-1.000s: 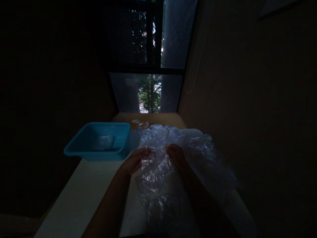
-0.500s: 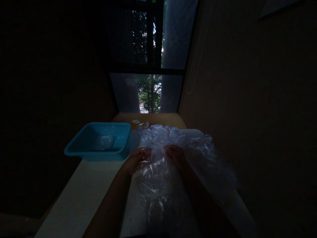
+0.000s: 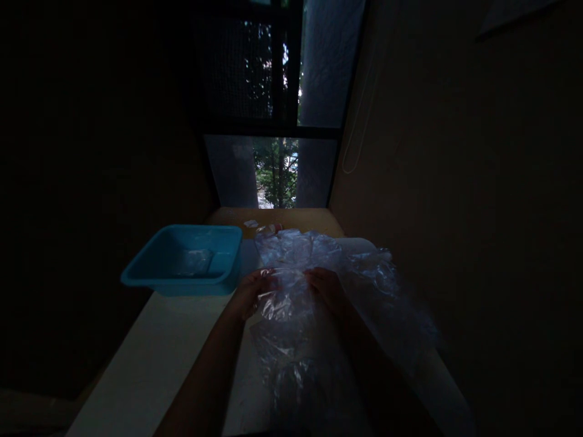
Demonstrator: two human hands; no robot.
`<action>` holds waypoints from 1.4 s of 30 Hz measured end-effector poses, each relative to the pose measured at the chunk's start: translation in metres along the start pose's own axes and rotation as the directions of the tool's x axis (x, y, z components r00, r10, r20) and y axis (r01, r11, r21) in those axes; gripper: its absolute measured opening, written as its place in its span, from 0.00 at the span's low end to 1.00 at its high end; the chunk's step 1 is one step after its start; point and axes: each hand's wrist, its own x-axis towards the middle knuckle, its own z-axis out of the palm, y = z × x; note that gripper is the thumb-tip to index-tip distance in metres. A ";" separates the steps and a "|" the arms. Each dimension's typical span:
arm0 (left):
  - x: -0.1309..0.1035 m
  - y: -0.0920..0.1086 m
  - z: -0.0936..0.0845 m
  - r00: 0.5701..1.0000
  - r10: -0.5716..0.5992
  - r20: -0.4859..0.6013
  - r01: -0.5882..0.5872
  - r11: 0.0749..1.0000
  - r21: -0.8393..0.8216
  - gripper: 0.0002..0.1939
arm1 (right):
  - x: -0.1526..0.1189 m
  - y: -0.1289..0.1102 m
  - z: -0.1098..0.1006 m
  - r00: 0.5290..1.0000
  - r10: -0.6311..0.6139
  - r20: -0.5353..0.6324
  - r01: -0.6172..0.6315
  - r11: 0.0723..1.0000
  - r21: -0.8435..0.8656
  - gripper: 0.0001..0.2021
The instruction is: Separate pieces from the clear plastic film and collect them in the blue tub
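Observation:
A clear plastic bag (image 3: pixel 283 303) stretches between my two hands above the white table (image 3: pixel 122 364). My left hand (image 3: pixel 249 294) pinches its left edge, and the film covers part of the fingers. At the opposite edge, the fingers of my right hand (image 3: pixel 324 284) are closed on the same bag. More crumpled clear plastic (image 3: pixel 298 246) lies just beyond my hands. Another heap of clear plastic (image 3: pixel 376 270) spreads along the table's right side, and more film lies toward me between my forearms. The light is dim, so the bag's outline is hard to follow.
A blue plastic basin (image 3: pixel 218 281) stands at the table's far left, with a clear plastic packet (image 3: pixel 194 262) inside. Behind the table are a yellowish ledge (image 3: pixel 314 217), a small white scrap (image 3: pixel 250 223) and a window (image 3: pixel 314 173). A cord loop (image 3: pixel 350 167) hangs at the right wall.
The film between my hands is spread wider and flatter, covering more of my left fingers. Both hands stay in nearly the same place. The basin and the heaps have not moved.

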 end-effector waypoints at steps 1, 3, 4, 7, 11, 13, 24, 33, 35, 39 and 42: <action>0.000 0.000 0.000 1.000 -0.001 -0.005 0.001 1.000 0.007 0.14 | 0.001 0.001 0.000 1.000 0.006 -0.006 -0.006 1.000 0.007 0.12; 0.001 0.000 -0.001 1.000 -0.002 -0.008 0.002 1.000 0.007 0.14 | 0.002 0.003 0.000 1.000 0.011 -0.018 -0.011 1.000 0.013 0.12; 0.001 -0.001 -0.001 1.000 -0.005 -0.002 0.005 1.000 0.002 0.14 | 0.002 0.005 0.000 1.000 0.015 -0.024 -0.015 1.000 0.015 0.13; 0.004 -0.003 -0.003 0.998 -0.014 0.066 0.015 1.000 -0.014 0.14 | 0.005 0.009 -0.001 0.998 0.024 -0.056 -0.023 0.999 0.023 0.15; 0.006 -0.005 -0.005 0.997 -0.015 0.074 0.016 1.000 -0.022 0.12 | 0.006 0.012 -0.001 0.995 0.024 -0.094 -0.019 0.998 0.052 0.15; 0.006 -0.006 -0.005 0.999 -0.015 0.045 0.016 1.000 -0.024 0.11 | 0.006 0.012 -0.001 0.996 0.031 -0.088 -0.025 0.997 0.074 0.14; 0.007 -0.008 -0.006 0.996 0.065 0.052 -0.062 0.997 -0.056 0.09 | 0.003 0.016 -0.003 0.998 0.059 0.035 -0.063 0.992 0.114 0.12; 0.005 -0.005 -0.004 0.998 0.060 0.010 -0.059 0.995 -0.086 0.07 | 0.003 0.011 0.000 0.996 0.088 -0.008 -0.083 0.966 0.245 0.10; 0.005 -0.004 -0.004 0.998 0.061 0.016 -0.060 0.995 -0.079 0.08 | 0.003 0.012 0.000 0.995 0.098 -0.015 -0.090 0.958 0.274 0.10; 0.002 -0.002 -0.003 0.999 0.047 0.001 -0.047 0.998 -0.050 0.10 | 0.005 0.018 -0.001 0.996 0.084 -0.004 -0.079 0.948 0.310 0.10; -0.001 0.001 -0.001 1.000 0.022 -0.012 -0.022 0.999 -0.027 0.11 | 0.007 0.022 -0.002 0.998 0.060 0.005 -0.059 0.949 0.308 0.10</action>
